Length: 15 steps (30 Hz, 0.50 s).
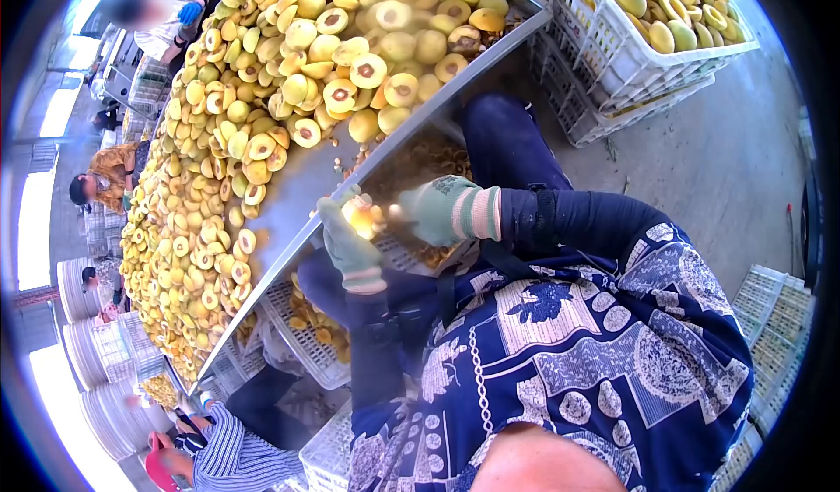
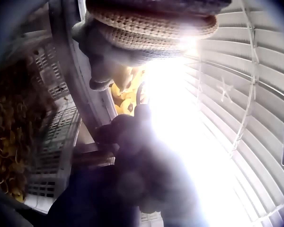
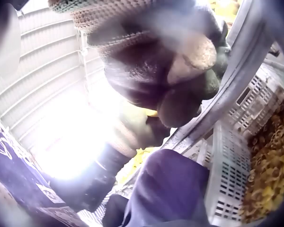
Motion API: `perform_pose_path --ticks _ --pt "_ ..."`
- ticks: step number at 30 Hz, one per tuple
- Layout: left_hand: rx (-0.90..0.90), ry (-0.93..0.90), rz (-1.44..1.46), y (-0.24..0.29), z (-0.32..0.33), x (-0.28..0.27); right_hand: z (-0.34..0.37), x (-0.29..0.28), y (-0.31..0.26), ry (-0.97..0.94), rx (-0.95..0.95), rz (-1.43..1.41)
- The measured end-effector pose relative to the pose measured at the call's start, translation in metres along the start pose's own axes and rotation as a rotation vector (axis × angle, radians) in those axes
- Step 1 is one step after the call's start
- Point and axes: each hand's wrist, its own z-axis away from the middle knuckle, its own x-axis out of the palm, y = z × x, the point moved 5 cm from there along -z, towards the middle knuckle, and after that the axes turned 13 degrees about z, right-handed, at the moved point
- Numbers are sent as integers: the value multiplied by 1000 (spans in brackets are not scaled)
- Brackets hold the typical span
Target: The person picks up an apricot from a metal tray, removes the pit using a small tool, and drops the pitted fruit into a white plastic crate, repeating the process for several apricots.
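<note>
My left hand (image 1: 354, 240), in a pale green knit glove, holds a bright yellow peach half (image 1: 362, 216) just over the near edge of the metal table (image 1: 293, 196). Close to its right is my gloved right hand (image 1: 442, 209), fingers curled. In the right wrist view the blunt end of a tan wooden handle (image 3: 199, 56) sticks out of that grip. A thin dark curved piece (image 2: 140, 92) shows by the fruit in the left wrist view; glare hides much there. Heaped peach halves (image 1: 341, 95), several with brown pit centres, cover most of the table.
White crates (image 1: 617, 50) full of peaches stand stacked at the upper right. Below the table edge, between my legs, a white crate (image 3: 225, 175) holds brown and yellow scraps. Other people (image 1: 249, 457) sit along the table's left side. More crates (image 1: 770, 308) stand behind me.
</note>
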Motion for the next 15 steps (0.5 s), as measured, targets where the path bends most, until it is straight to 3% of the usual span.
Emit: perform_pose_path --ticks 5,7,8,9,11,15 --pt "66 23 34 -11 -3 -8 -9 1 7 56 69 -74" --pt "-26 -38 78 -9 0 -10 -14 -1 13 17 51 -98" --pt "59 -10 -1 -6 3 -10 -5 -13 8 -122 92 -137" --pt "145 18 -81 -1 6 -8 -2 -16 5 -126 91 -138" --pt "148 5 -67 -1 5 -5 2 -20 1 -116 68 -64" --pt "-8 -30 -56 -14 -6 -21 0 -18 5 -45 -28 123"
